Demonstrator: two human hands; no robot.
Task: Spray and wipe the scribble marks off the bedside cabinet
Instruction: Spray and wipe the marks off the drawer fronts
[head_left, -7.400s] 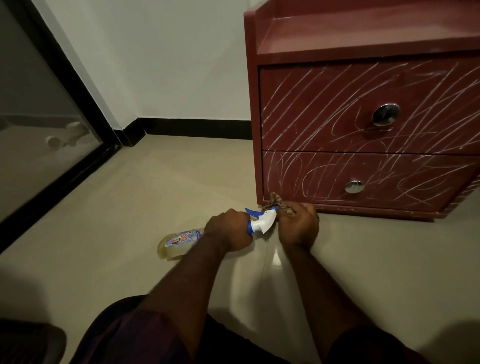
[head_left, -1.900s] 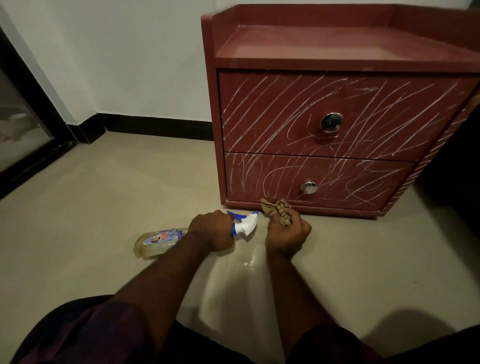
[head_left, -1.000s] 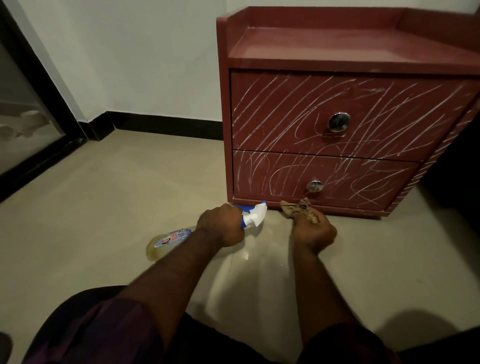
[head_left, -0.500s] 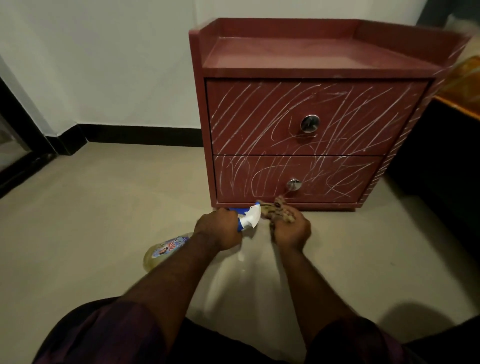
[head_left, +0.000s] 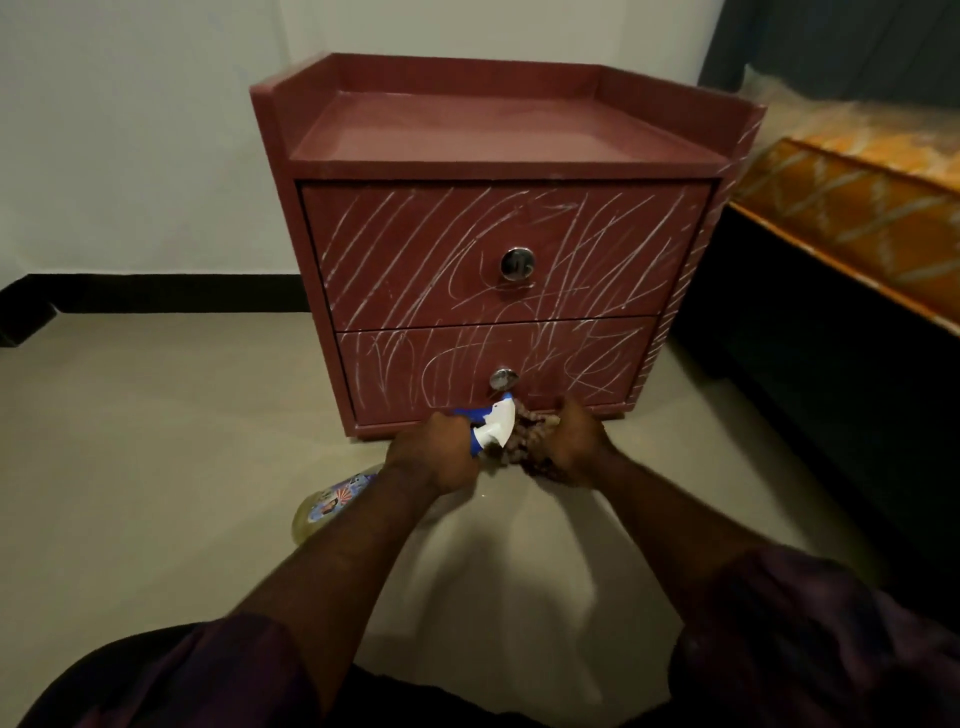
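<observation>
Head cam: left hand (head_left: 431, 457) gripped the bottle (head_left: 332, 506) neck, nozzle (head_left: 493, 428) against the rag (head_left: 524, 431) balled in the right hand (head_left: 571, 447), low before the cabinet (head_left: 493, 135). I'd have soaked the rag evenly, then gone at those marks (head_left: 415, 260).

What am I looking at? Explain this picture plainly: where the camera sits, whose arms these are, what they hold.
There is no machine here. These are a person's two bare arms, seen from a camera worn on their head that looks forward and down. The left hand grips a spray bottle by its neck. The bottle's white and blue nozzle is close to a brownish cloth bunched in the right hand. Both hands are low over the pale floor, just in front of a red bedside cabinet with two drawers. White scribble marks cover both drawer fronts, and none looks wiped yet. A bed stands on the right.
</observation>
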